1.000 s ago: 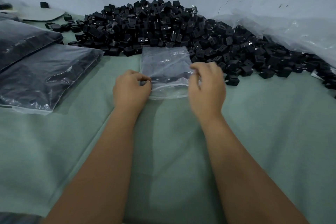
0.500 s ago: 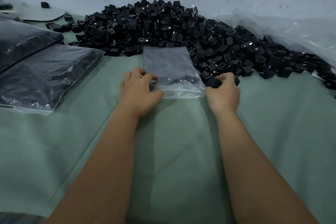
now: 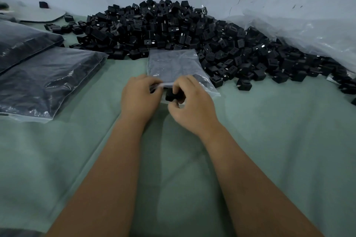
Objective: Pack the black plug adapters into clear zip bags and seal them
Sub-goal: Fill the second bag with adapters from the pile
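Note:
A clear zip bag (image 3: 173,64) lies flat on the green cloth, its mouth toward me. My left hand (image 3: 139,98) pinches the upper lip of the bag's mouth and lifts it. My right hand (image 3: 190,106) holds a black plug adapter (image 3: 171,96) at the mouth of the bag, fingers curled round it. A big heap of loose black plug adapters (image 3: 173,29) lies behind and to the right of the bag.
Two filled zip bags (image 3: 48,81) (image 3: 21,42) lie at the left. Crumpled clear plastic sheeting (image 3: 308,32) rests against the wall at the right. A grey round disc (image 3: 40,13) sits at the far left back. The green cloth (image 3: 279,131) covers the table.
My right hand picked an adapter from the heap's edge and brought it left to the bag's mouth. My left hand shifted from pressing the bag to pinching its lip open.

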{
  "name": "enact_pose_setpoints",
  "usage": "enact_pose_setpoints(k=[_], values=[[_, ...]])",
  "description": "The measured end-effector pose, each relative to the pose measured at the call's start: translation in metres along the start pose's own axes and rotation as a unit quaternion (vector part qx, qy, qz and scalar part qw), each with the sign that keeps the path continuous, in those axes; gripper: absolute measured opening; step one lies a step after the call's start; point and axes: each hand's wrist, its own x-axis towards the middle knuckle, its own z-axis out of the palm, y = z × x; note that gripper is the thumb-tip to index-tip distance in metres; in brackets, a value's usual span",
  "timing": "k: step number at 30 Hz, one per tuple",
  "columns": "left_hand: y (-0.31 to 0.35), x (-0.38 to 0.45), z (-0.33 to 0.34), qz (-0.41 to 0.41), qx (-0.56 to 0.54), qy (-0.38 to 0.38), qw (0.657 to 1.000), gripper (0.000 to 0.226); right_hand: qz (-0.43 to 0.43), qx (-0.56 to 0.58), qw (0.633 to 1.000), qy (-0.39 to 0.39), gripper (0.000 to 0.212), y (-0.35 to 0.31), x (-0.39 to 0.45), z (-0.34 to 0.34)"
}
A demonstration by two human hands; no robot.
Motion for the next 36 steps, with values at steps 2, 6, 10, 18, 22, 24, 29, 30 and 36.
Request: enact_pose_setpoints(k=[2, 6, 10, 18, 22, 24, 29, 30, 36], values=[[0.001, 0.000, 0.000, -0.018, -0.025, 0.017, 0.999, 0.020, -0.009, -0.053, 0.998, -0.017, 0.017, 0.004, 0.001, 0.000], [0.000, 0.000, 0.001, -0.041, -0.038, 0.038, 0.998, 0.020, -0.009, -0.084, 0.994, -0.068, 0.022, 0.012, 0.002, 0.001], [-0.004, 0.002, 0.003, -0.042, -0.030, 0.015, 0.999, 0.018, 0.023, -0.073, 0.995, -0.070, 0.014, 0.012, 0.002, 0.002], [-0.005, 0.004, 0.004, -0.056, -0.031, 0.016, 0.998, 0.024, 0.027, -0.053, 0.994, -0.088, 0.016, 0.012, 0.004, 0.001], [-0.004, 0.003, 0.004, -0.061, -0.041, 0.015, 0.997, 0.023, 0.026, -0.026, 0.996, -0.082, 0.017, 0.010, 0.003, 0.000], [-0.004, 0.003, 0.003, -0.065, -0.046, 0.016, 0.997, 0.023, 0.022, -0.035, 0.994, -0.103, 0.026, 0.010, 0.003, 0.000], [-0.004, 0.003, 0.004, -0.075, -0.040, 0.016, 0.996, 0.023, 0.017, -0.068, 0.987, -0.147, 0.041, 0.014, 0.005, 0.003], [-0.004, 0.003, 0.004, -0.075, -0.038, 0.015, 0.996, 0.023, 0.018, -0.071, 0.985, -0.157, 0.043, 0.016, 0.005, 0.004], [0.002, -0.001, 0.002, -0.045, 0.030, 0.013, 0.998, 0.025, -0.003, -0.065, 0.981, -0.181, 0.042, 0.017, 0.007, 0.004]])
